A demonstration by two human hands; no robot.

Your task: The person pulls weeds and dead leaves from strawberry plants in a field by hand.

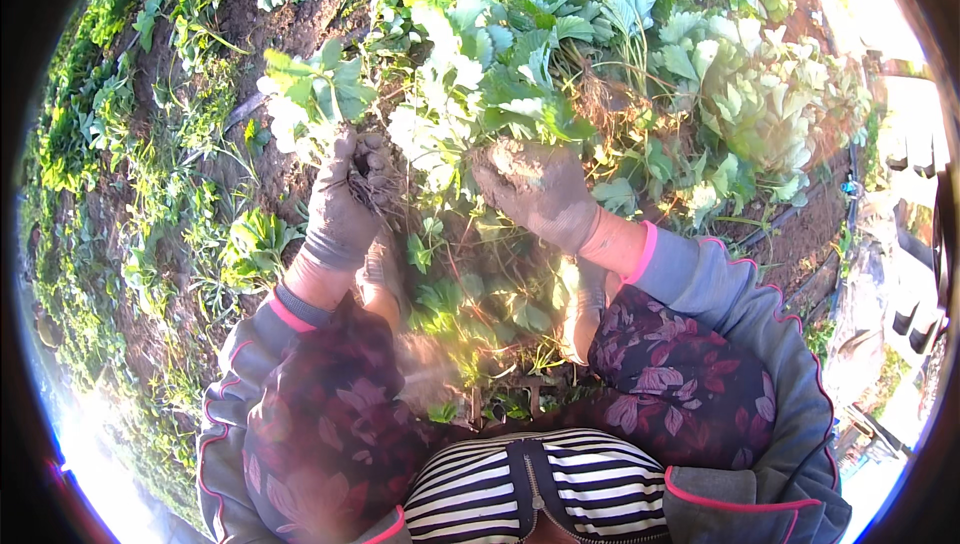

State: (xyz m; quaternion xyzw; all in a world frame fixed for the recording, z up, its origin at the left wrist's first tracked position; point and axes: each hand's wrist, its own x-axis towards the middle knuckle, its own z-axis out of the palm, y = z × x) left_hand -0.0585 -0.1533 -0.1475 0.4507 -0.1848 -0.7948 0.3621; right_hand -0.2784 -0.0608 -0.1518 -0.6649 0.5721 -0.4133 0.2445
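Observation:
Soil-stained gloves cover both hands. My left hand (349, 195) is closed round the base of a small leafy plant (330, 90), which looks like a strawberry plant; its leaves stand above the fingers and its thin roots hang at the palm side. To the right, my right hand (536, 188) is bent with its fingertips hidden among the leaves of a larger leafy clump (480, 86); whether it grips any stems cannot be told. Bare-rooted plants (600, 90) lie just beyond it, their brown roots showing.
A pile of leafy plants (765, 101) lies at the right. Low green plants (187, 191) cover the soil on the left. A dark hose (853, 191) with a blue fitting runs along the right side, near crates (915, 259) in glare. Loose runners lie between my feet.

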